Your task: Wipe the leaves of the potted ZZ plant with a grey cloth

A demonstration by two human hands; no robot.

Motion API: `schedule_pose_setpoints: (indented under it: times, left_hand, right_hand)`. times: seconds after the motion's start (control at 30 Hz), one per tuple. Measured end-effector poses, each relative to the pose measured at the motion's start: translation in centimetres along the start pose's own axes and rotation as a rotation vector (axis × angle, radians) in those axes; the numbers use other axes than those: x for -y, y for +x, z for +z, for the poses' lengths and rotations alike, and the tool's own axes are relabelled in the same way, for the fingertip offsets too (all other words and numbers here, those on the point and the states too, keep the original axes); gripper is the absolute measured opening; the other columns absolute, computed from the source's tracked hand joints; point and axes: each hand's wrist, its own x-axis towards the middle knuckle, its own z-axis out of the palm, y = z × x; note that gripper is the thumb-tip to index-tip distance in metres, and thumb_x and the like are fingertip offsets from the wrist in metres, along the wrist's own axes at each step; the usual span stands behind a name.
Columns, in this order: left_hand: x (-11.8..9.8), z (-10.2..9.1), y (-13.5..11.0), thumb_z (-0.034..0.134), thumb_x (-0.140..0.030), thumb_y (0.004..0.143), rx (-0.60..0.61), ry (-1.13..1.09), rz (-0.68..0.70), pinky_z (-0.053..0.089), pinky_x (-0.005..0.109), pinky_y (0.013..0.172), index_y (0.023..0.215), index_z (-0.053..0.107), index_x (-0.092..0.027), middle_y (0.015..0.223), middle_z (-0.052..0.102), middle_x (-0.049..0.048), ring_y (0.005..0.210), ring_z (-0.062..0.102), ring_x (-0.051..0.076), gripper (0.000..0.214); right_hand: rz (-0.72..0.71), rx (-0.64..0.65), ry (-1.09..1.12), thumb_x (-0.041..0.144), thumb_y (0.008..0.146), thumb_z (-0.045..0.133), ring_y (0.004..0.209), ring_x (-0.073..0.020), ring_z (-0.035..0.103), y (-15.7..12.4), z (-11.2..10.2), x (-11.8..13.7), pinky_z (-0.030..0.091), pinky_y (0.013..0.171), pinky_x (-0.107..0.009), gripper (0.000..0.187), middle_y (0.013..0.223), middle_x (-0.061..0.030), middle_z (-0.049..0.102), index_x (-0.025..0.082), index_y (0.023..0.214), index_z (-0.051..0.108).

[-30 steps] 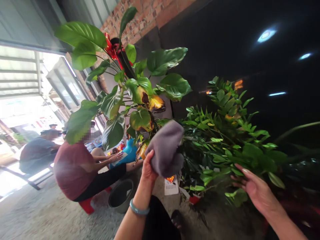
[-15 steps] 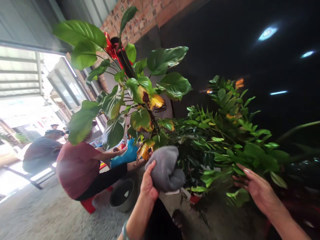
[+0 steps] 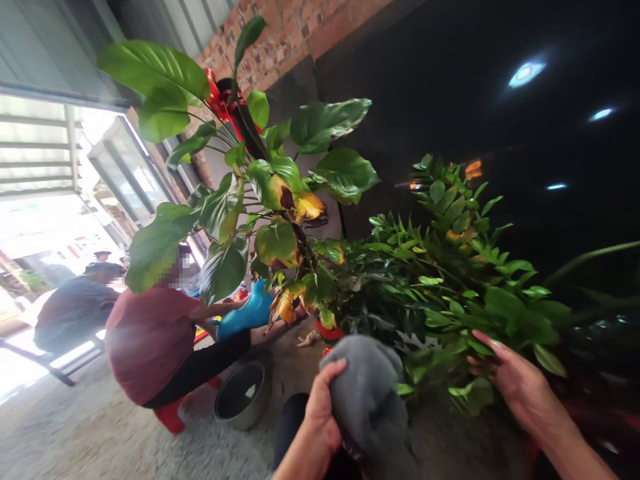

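My left hand (image 3: 323, 407) is closed on a bunched grey cloth (image 3: 367, 387), low in the middle of the view. A loose part of the cloth hangs below the fingers. My right hand (image 3: 520, 377) is at the lower right, palm partly up and fingers stretched out. Its fingertips lie against the lower leaves of a bushy green plant (image 3: 450, 287); whether they press on a leaf I cannot tell. To the left rises a tall broad-leaved plant (image 3: 277, 243) on a dark pole with a red ribbon, some of its leaves yellow and brown.
A person in a dark red shirt (image 3: 150, 340) sits on a red stool (image 3: 170, 417) at the left. Near that person stands a grey bucket (image 3: 243, 397) on the rough floor. A glossy black wall (image 3: 425, 87) reflects lights behind the plants. Another person (image 3: 75, 307) sits farther back.
My left hand has moved down and to the right with the cloth, which now hangs looser. My right hand stays at the leaves. The view has shifted slightly.
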Motion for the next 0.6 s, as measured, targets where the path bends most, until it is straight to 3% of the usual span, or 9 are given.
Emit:
schedule_pose_setpoints:
  times: [0.1, 0.17, 0.23, 0.33, 0.4, 0.47, 0.53, 0.6]
  left_hand:
    - [-4.1, 2.8, -0.6, 0.061, -0.015, 0.081, 0.084, -0.156, 0.299, 0.060, 0.041, 0.079, 0.091, 0.069, -0.014, 0.064, 0.074, 0.0057, 0.066, 0.073, 0.025, 0.013]
    - [-5.5, 4.1, 0.2, 0.060, -0.012, 0.080, 0.116, -0.201, 0.407, 0.059, 0.038, 0.080, 0.094, 0.068, -0.017, 0.067, 0.075, 0.0026, 0.066, 0.073, 0.022, 0.017]
    - [-4.9, 4.0, 1.4, 0.062, -0.013, 0.081, 0.082, -0.163, 0.385, 0.059, 0.036, 0.080, 0.091, 0.068, -0.019, 0.066, 0.075, 0.0019, 0.065, 0.072, 0.021, 0.014]
    - [-1.0, 1.9, 2.8, 0.065, -0.020, 0.080, -0.026, 0.002, 0.187, 0.059, 0.037, 0.076, 0.078, 0.069, -0.017, 0.059, 0.072, 0.0053, 0.060, 0.071, 0.023, 0.005]
    - [1.8, 0.5, 2.8, 0.067, -0.023, 0.077, -0.004, 0.093, 0.017, 0.058, 0.040, 0.075, 0.070, 0.068, -0.015, 0.056, 0.070, 0.0091, 0.062, 0.071, 0.027, 0.011]
    - [3.0, 0.3, 1.9, 0.069, -0.023, 0.071, 0.061, 0.123, -0.077, 0.058, 0.042, 0.076, 0.068, 0.068, -0.014, 0.057, 0.070, 0.0109, 0.069, 0.072, 0.030, 0.009]
    - [2.3, 1.8, 0.8, 0.072, -0.019, 0.063, 0.125, 0.094, 0.000, 0.058, 0.041, 0.077, 0.073, 0.069, -0.014, 0.060, 0.071, 0.0095, 0.075, 0.073, 0.031, 0.012]
    - [0.2, 4.2, 0.1, 0.073, -0.015, 0.059, 0.190, 0.022, 0.200, 0.058, 0.039, 0.079, 0.080, 0.069, -0.016, 0.067, 0.074, 0.0064, 0.077, 0.073, 0.029, 0.022]
  right_hand:
    - [0.020, 0.005, 0.015, 0.030, 0.049, 0.079, 0.057, -0.0194, 0.067, -0.2, 0.5, 0.1, 0.056, 0.047, -0.031, 0.021, 0.108, -0.0026, 0.078, 0.026, 0.070, 0.077]
    - [0.022, 0.026, -0.001, 0.030, 0.046, 0.081, 0.059, -0.0202, 0.068, -0.5, 1.0, 0.1, 0.056, 0.047, -0.031, 0.026, 0.105, -0.0014, 0.079, 0.027, 0.073, 0.078]
    - [0.027, 0.060, -0.025, 0.031, 0.045, 0.082, 0.062, -0.0219, 0.069, -0.7, 1.3, 0.1, 0.057, 0.048, -0.031, 0.032, 0.094, -0.0014, 0.080, 0.027, 0.076, 0.078]
    - [0.026, 0.098, -0.060, 0.034, 0.046, 0.083, 0.066, -0.0244, 0.070, -0.8, 1.2, 0.1, 0.057, 0.051, -0.032, 0.037, 0.083, -0.0032, 0.079, 0.027, 0.081, 0.078]
    - [0.003, 0.101, -0.082, 0.037, 0.048, 0.081, 0.067, -0.0256, 0.071, -0.6, 0.9, 0.0, 0.057, 0.052, -0.034, 0.037, 0.085, -0.0050, 0.079, 0.026, 0.083, 0.078]
    - [-0.022, 0.080, -0.093, 0.038, 0.050, 0.080, 0.064, -0.0253, 0.070, -0.3, 0.5, -0.1, 0.057, 0.051, -0.035, 0.033, 0.092, -0.0062, 0.080, 0.026, 0.081, 0.077]
    - [-0.038, 0.047, -0.075, 0.039, 0.052, 0.078, 0.058, -0.0234, 0.068, 0.1, 0.1, -0.2, 0.056, 0.049, -0.036, 0.027, 0.097, -0.0059, 0.079, 0.026, 0.076, 0.076]
    - [-0.057, 0.044, -0.057, 0.039, 0.053, 0.078, 0.056, -0.0229, 0.067, 0.3, 0.0, -0.4, 0.055, 0.048, -0.036, 0.023, 0.097, -0.0052, 0.079, 0.027, 0.072, 0.075]
